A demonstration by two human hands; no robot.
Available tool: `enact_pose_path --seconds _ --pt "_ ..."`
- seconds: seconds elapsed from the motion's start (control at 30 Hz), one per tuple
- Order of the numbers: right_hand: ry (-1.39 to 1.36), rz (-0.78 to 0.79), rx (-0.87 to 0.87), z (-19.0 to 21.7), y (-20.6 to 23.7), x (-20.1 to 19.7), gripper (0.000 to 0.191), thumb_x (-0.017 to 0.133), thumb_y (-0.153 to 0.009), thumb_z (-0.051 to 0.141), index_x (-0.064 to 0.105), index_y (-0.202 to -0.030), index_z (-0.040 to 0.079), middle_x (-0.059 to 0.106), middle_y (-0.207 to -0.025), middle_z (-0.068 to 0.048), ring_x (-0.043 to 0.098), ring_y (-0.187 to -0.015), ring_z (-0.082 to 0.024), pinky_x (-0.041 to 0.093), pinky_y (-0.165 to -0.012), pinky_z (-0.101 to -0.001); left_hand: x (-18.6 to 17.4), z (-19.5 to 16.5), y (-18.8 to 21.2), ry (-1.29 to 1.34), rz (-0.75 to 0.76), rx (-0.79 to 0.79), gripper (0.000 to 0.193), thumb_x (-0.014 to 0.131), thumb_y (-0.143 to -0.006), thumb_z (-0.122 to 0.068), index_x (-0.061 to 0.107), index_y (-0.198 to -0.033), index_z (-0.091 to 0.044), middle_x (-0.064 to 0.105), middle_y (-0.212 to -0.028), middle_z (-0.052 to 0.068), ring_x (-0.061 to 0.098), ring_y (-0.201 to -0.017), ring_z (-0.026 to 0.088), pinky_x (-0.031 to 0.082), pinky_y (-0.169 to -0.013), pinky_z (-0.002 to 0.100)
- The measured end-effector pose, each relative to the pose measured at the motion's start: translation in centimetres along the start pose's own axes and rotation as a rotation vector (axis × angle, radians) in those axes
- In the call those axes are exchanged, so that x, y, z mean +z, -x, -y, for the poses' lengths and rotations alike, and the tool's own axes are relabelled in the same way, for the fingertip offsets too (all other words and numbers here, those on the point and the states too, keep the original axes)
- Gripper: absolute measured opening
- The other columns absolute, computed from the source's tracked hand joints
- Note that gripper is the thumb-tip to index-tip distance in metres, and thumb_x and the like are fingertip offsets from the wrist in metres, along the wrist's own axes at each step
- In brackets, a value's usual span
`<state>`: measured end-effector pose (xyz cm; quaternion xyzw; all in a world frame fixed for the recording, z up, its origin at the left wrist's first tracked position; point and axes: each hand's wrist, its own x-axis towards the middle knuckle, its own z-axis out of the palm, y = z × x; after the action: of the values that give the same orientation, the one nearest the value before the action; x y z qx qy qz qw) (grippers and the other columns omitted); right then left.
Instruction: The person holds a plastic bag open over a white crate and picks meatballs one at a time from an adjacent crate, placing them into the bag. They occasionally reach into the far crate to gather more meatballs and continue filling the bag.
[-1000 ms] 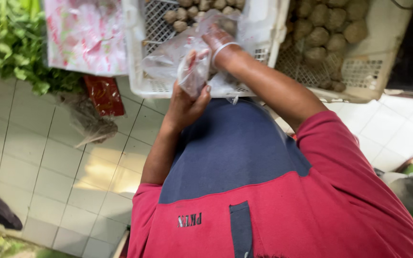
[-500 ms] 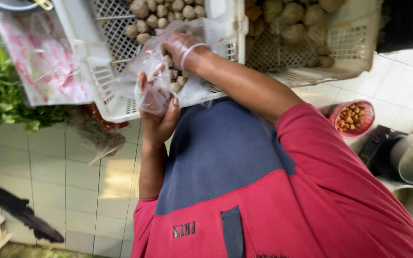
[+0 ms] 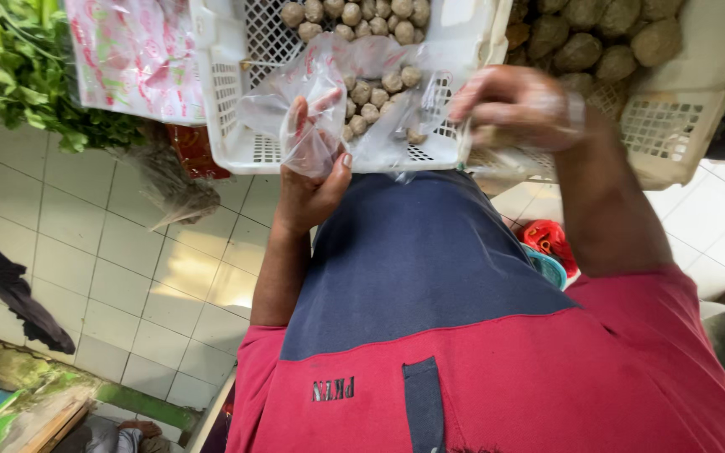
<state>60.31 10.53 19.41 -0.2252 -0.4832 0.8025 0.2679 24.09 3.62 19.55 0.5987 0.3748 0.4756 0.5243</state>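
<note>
Head view: white basket [image 3: 237, 143] – small brown balls [image 3: 371, 92]; left hand [image 3: 312, 180] pinches clear bag [image 3: 329, 101].

crate [image 3: 228, 126]: sitting ahead of the person, small round tubers [image 3: 354, 17] lying in it
bag [image 3: 329, 101]: hanging over the crate's near edge, left hand [image 3: 312, 180] gripping it from below
right hand [image 3: 518, 105]: hovering at the crate's right corner
second crate [image 3: 673, 126]: standing right of the first
leafy greens [image 3: 18, 67]: lying left of the crate

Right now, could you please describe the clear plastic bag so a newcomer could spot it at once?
Find the white slotted crate of small brown balls. At its near edge the left hand grips the clear plastic bag; unlike the pink-patterned bag beside it, it is see-through.
</note>
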Motion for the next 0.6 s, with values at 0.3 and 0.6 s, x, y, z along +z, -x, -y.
enact_pose_path --seconds 0.3,0.6 --pt "0.85 -0.825 0.685 -2.4 17.6 -7.9 0.027 0.066 -0.101 0.019 0.065 -0.124 0.005 0.067 -0.118 -0.019 0.066 -0.103 -0.028 0.055 -0.09 -0.041 1.3 0.5 0.3 0.074 -0.051 0.017 0.092 0.058 -0.102 0.019 0.012 -0.169 -0.026 0.04 -0.16 0.017 0.044 -0.08 0.008 0.048 -0.08 0.024" --pt "1.485 -0.438 0.766 -9.1 20.3 -9.4 0.042 0.065 -0.083 0.0 0.07 -0.125 0.007 0.067 -0.122 -0.021 0.065 -0.111 -0.039 0.052 -0.097 -0.0454 1.8 2.1 0.9 -0.059 -0.175 -0.051 0.083 0.058 -0.104 0.013 0.016 -0.169 -0.015 0.041 -0.16 0.021 0.048 -0.096 0.009 0.044 -0.082 0.024"
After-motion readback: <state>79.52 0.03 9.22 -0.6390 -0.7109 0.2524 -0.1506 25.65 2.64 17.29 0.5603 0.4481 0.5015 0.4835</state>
